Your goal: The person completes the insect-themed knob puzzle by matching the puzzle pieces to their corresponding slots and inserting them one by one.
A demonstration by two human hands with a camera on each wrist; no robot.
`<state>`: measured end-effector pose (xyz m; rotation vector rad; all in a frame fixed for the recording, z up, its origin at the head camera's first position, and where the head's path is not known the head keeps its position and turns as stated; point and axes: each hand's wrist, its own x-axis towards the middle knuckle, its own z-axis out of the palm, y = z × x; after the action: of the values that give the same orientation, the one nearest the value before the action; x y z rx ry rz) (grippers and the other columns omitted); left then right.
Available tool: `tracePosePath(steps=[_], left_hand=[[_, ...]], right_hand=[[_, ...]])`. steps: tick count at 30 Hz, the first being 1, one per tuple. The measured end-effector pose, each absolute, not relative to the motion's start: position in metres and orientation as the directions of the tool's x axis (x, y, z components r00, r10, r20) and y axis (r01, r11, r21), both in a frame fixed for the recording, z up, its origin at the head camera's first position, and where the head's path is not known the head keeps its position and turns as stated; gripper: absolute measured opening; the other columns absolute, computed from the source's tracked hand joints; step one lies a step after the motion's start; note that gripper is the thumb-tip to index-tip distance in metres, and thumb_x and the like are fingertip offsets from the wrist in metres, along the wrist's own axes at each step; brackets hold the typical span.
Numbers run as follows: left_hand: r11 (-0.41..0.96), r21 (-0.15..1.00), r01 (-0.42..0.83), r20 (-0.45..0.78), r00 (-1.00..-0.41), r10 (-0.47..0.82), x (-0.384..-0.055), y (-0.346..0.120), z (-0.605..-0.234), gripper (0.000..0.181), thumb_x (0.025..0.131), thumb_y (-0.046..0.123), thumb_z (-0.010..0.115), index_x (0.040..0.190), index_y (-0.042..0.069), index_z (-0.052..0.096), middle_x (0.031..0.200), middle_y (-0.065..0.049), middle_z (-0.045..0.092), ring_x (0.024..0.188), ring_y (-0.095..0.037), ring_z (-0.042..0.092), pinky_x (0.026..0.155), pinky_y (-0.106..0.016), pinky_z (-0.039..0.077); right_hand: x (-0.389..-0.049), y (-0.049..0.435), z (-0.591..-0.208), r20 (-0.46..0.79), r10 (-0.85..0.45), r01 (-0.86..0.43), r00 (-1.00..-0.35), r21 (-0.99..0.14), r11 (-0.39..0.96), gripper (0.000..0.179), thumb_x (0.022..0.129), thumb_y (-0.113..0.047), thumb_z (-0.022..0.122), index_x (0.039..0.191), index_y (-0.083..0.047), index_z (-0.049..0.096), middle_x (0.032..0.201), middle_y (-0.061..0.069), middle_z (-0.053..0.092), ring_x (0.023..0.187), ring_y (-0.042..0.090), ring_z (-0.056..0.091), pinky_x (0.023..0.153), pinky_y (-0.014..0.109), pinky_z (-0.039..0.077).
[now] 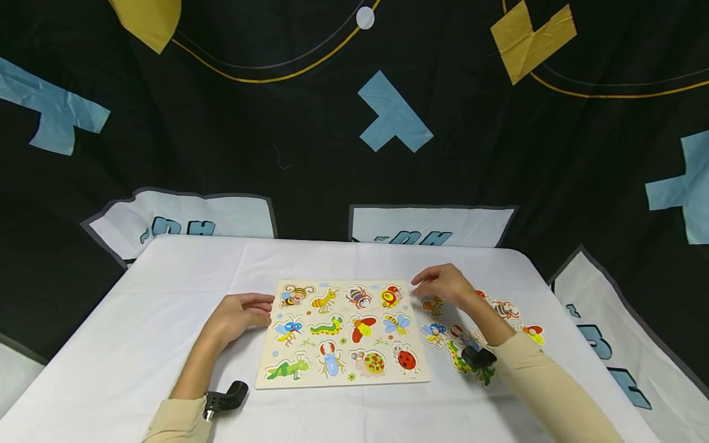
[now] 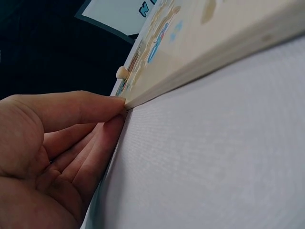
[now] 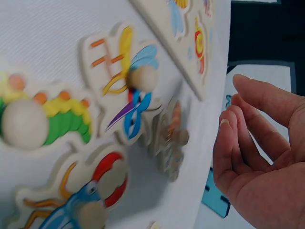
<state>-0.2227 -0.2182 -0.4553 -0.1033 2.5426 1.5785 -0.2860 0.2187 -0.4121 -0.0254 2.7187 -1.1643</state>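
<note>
A flat wooden puzzle board (image 1: 346,337) with printed insects lies on the white table. My left hand (image 1: 238,317) is at its left side, the fingertips right at the board's edge in the left wrist view. A round wooden knob (image 2: 122,72) stands up from the board near that corner. My right hand (image 1: 445,284) hovers off the board's upper right corner, fingers bent loosely, nothing between them. Around and below it lie knobbed insect pieces: an ant-like one (image 1: 432,306), a mosquito (image 3: 136,78), a caterpillar (image 3: 66,121) and a blue beetle (image 3: 71,210).
More pieces lie to the right, among them a spider (image 1: 505,309) and a red-and-yellow insect (image 1: 533,333); the right forearm partly hides the pile. A white cloth (image 1: 149,344) covers the table. Behind hangs a dark curtain (image 1: 232,141) with blue and gold shapes.
</note>
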Motion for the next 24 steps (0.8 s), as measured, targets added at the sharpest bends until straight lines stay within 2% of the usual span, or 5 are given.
tracePosePath(steps=[11, 24], left_hand=[[0.433, 0.891, -0.133, -0.155, -0.988, 0.015, -0.223, -0.220, -0.457, 0.055, 0.079, 0.004, 0.079, 0.131, 0.000, 0.065, 0.112, -0.012, 0.075, 0.092, -0.012, 0.070, 0.077, -0.020, 0.051], [0.446, 0.884, -0.141, -0.155, -0.988, -0.003, -0.222, -0.219, -0.456, 0.054, 0.078, 0.005, 0.079, 0.131, 0.001, 0.066, 0.112, -0.012, 0.075, 0.094, -0.014, 0.071, 0.078, -0.021, 0.051]], right_hand=[[-0.283, 0.238, -0.424, -0.200, -0.071, 0.104, -0.977, -0.745, 0.659, 0.024, 0.085, -0.020, 0.079, 0.105, -0.008, 0.078, 0.101, 0.006, 0.074, 0.090, 0.023, 0.060, 0.082, 0.035, 0.046], [-0.282, 0.251, -0.436, -0.219, -0.071, 0.124, -0.973, -0.760, 0.638, 0.023, 0.082, -0.017, 0.081, 0.103, -0.008, 0.079, 0.102, 0.005, 0.076, 0.089, 0.021, 0.062, 0.080, 0.031, 0.051]])
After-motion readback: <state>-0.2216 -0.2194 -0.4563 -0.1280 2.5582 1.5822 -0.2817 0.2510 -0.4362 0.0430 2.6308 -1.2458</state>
